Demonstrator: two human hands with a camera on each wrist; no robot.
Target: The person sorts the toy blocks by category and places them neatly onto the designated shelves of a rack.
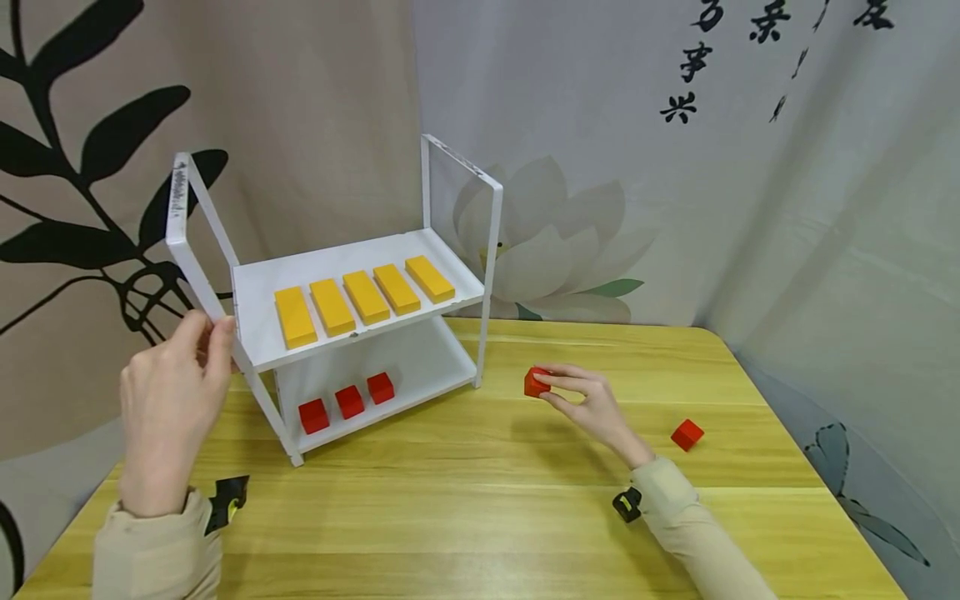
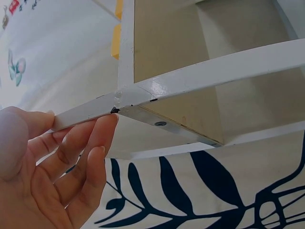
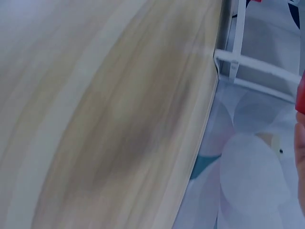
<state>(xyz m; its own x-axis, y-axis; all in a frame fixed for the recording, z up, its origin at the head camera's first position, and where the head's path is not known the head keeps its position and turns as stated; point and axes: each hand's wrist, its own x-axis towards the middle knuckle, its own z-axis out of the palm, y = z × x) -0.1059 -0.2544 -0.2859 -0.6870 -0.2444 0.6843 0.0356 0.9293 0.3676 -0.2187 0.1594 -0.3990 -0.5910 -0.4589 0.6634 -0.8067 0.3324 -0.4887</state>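
A white two-tier shelf rack (image 1: 330,265) stands at the left of the table. My left hand (image 1: 172,400) pinches its front left post between thumb and fingers; the left wrist view shows the grip on the white bar (image 2: 86,112) close up. Several yellow blocks (image 1: 365,297) lie in a row on the upper tier. Three red cubes (image 1: 349,402) line the lower tier. Right of the rack, my right hand (image 1: 592,404) holds another red cube (image 1: 536,382) in its fingertips above the table. In the right wrist view, only part of that cube (image 3: 300,98) shows at the edge.
One loose red cube (image 1: 687,434) sits on the wooden table (image 1: 465,517), right of my right hand. Behind the table hangs a curtain (image 1: 562,108) with leaf, flower and character prints. Side frames of the rack rise above its upper tier.
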